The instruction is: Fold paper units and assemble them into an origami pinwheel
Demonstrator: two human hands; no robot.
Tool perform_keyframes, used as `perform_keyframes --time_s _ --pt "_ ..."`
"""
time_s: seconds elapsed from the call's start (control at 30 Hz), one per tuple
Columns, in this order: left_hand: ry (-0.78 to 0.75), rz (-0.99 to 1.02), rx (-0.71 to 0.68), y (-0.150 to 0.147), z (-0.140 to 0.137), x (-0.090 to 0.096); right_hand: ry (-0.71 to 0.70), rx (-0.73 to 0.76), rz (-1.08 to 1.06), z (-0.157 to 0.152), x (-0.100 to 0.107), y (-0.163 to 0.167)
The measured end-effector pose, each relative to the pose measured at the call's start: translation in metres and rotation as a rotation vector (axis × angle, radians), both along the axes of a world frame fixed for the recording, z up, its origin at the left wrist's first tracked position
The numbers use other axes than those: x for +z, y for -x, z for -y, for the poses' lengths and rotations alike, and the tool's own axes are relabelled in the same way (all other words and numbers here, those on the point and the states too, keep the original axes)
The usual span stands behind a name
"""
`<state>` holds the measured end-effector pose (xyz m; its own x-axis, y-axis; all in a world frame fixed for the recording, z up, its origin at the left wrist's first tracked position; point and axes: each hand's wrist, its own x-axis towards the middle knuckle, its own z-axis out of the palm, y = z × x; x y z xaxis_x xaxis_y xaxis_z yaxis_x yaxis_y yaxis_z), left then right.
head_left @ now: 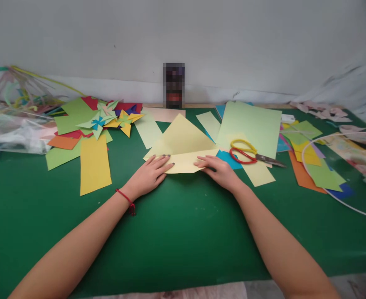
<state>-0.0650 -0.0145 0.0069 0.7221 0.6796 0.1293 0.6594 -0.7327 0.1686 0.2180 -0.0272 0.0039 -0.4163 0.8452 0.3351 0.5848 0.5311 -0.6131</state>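
A pale yellow sheet of paper (pixel 181 135) lies in front of me, its far corner pointing away and a folded strip along its near edge. My left hand (pixel 150 174) holds the left part of this strip, fingers on top and thumb by the near edge. On the right part, my right hand (pixel 217 168) grips the same strip with its fingers over the paper; its thumb is mostly hidden. The near edge casts a shadow on the green table (pixel 170 241). Scissors (pixel 254 155) with yellow and red handles rest just right of my right hand.
Folded paper pinwheel shapes (pixel 123 120) and coloured sheets lie at the left, with a yellow strip (pixel 95 166) in front. Light green sheets (pixel 254 124) and coloured scraps (pixel 313 153) spread on the right. A blurred-out upright phone-like object (pixel 174 85) stands against the wall. Clear plastic (pixel 17 133) sits far left.
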Motion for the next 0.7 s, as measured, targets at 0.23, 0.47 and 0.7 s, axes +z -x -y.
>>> perform_keyframes --time_s 0.23,0.47,0.7 --pt "0.06 0.04 -0.015 0.0 0.003 0.003 0.144 0.023 -0.052 0.002 0.003 -0.002" --pt "0.092 0.35 0.038 -0.002 0.011 0.004 0.213 -0.055 -0.114 0.01 0.003 0.012" --pt "0.147 0.487 0.082 -0.001 0.014 0.004 0.295 -0.116 -0.165 0.018 0.007 0.026"
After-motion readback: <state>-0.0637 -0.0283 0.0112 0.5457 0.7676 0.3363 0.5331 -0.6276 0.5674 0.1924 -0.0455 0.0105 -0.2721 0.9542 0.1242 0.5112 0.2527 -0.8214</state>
